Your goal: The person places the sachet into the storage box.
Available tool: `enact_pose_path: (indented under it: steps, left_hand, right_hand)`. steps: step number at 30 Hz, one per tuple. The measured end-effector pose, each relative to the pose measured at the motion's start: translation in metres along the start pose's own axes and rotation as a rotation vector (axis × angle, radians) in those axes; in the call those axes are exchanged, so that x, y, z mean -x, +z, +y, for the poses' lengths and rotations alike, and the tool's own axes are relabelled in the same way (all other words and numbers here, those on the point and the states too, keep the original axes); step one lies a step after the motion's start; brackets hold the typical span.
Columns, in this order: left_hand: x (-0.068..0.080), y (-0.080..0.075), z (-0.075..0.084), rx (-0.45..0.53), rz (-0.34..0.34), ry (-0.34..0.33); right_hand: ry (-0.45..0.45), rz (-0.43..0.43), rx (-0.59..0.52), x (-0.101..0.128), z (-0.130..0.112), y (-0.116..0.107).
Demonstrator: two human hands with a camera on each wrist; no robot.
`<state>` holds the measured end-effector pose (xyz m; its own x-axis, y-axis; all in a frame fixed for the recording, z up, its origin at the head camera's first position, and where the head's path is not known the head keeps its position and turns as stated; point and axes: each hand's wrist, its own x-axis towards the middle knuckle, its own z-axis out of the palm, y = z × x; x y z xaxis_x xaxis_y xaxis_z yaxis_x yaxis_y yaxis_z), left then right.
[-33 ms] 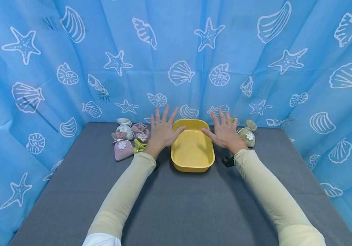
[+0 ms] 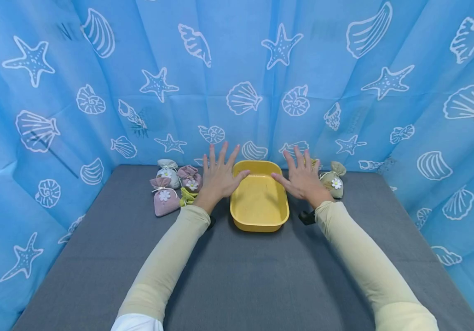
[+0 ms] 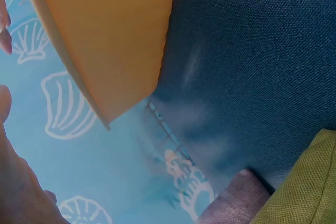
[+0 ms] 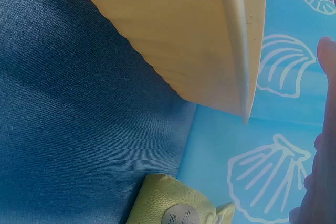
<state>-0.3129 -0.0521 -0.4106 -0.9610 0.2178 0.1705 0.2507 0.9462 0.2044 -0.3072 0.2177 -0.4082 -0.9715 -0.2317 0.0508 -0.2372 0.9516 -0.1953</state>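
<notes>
A yellow rectangular tub (image 2: 259,221) with rounded corners stands on the grey cloth, between both hands. My left hand (image 2: 219,180) hovers at its left rim, fingers straight and spread, thumb over the rim. On the other side my right hand (image 2: 304,180) is spread likewise, thumb reaching over the right rim. Neither holds anything. In the wrist views, the tub's side walls (image 3: 115,35) appear beside the hands, apart from the fingers. Left of the left hand lie small drawstring pouches: white (image 2: 173,178), mauve (image 2: 188,174), pink (image 2: 165,207) and yellow-green (image 2: 187,196), partly hidden by that hand.
An olive pouch (image 2: 333,181) with a daisy sits beside the right hand; another yellowish pouch (image 2: 314,162) is mostly hidden behind its fingers. A blue curtain (image 2: 237,59) with white shells and starfish hangs along the back and sides of the grey-covered table (image 2: 262,276).
</notes>
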Motion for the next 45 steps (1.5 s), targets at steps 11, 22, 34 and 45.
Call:
enact_pose_path:
  steps: [11, 22, 34, 45]
  left_hand:
    - [0.001, -0.001, 0.002, -0.002, -0.007, 0.001]
    - [0.003, 0.001, 0.001, -0.001, -0.007, 0.016]
    - [0.005, 0.006, 0.005, 0.066, 0.012, 0.023]
    - [0.008, 0.017, -0.001, 0.302, -0.021, 0.111]
  right_hand:
    - [-0.003, -0.013, 0.01, 0.0, -0.001, 0.0]
    - [0.0, 0.012, -0.006, 0.001, 0.002, -0.002]
    - [0.023, 0.053, -0.061, 0.011, 0.021, -0.013]
    - [0.076, 0.073, -0.102, 0.027, 0.047, -0.023]
